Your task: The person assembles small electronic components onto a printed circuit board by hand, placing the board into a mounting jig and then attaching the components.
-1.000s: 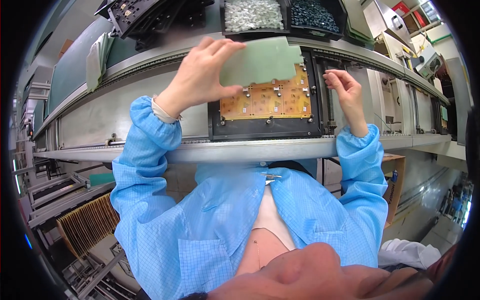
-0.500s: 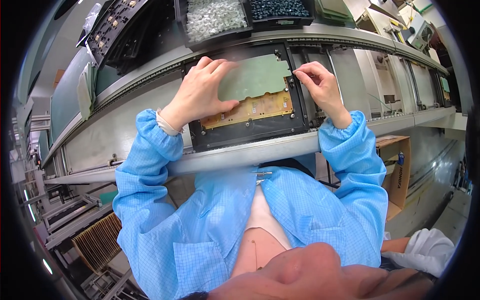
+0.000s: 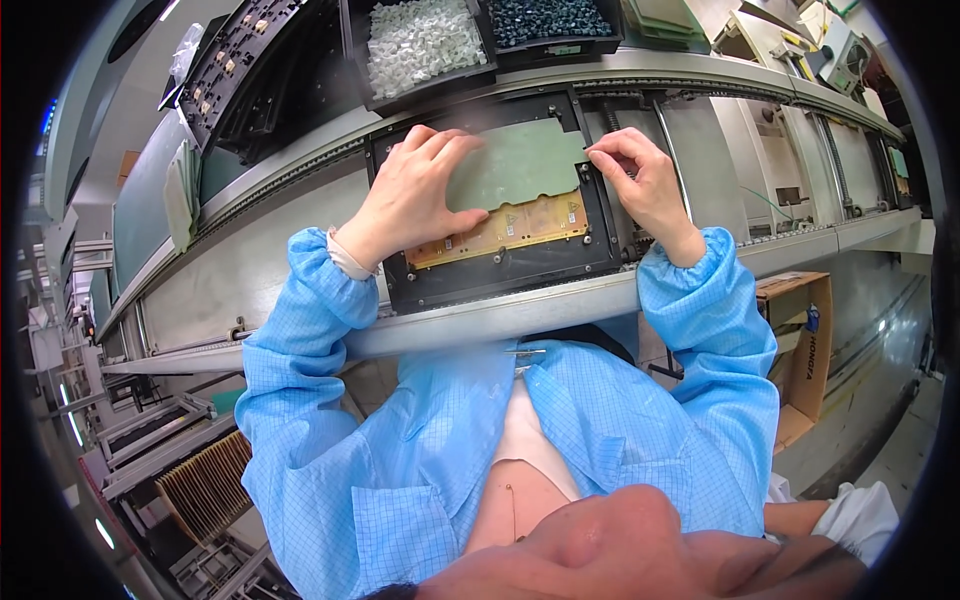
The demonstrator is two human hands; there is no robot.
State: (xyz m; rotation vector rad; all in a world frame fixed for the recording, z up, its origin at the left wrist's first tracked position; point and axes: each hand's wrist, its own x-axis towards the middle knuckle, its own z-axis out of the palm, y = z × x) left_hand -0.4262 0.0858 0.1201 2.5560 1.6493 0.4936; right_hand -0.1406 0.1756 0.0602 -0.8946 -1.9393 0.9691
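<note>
Squarely in the middle of the frame, a flat green sheet [image 3: 525,160] with notched edges lies over the upper part of a yellow-brown circuit board panel [image 3: 525,222], whose lower strip shows beneath it. Whether the two touch, I cannot tell. Both are within the outline of a black carrier [image 3: 510,277] with small metal studs round the panel. The left hand [image 3: 412,195] is clamped on the green sheet's left end, fingers along its upper left and the thumb at its lower edge, over the panel. Just right of centre, the right hand [image 3: 642,182] has its thumb and forefinger near each other at the sheet's right edge; I cannot tell whether they close on it.

The carrier sits between metal conveyor rails, the near rail [image 3: 560,308] running just below it. At the top of the frame stand two black bins side by side: the left bin [image 3: 435,90] holds white parts [image 3: 425,42], the right bin [image 3: 575,47] dark blue parts [image 3: 548,18]. Upper left, a black tray [image 3: 235,70] leans at a slant with small pieces on it, and pale green cloth [image 3: 182,195] hangs lower down. An open cardboard box [image 3: 815,375] stands at right, below the rail. Lower left, thin brown boards [image 3: 205,475] stand in a close row
</note>
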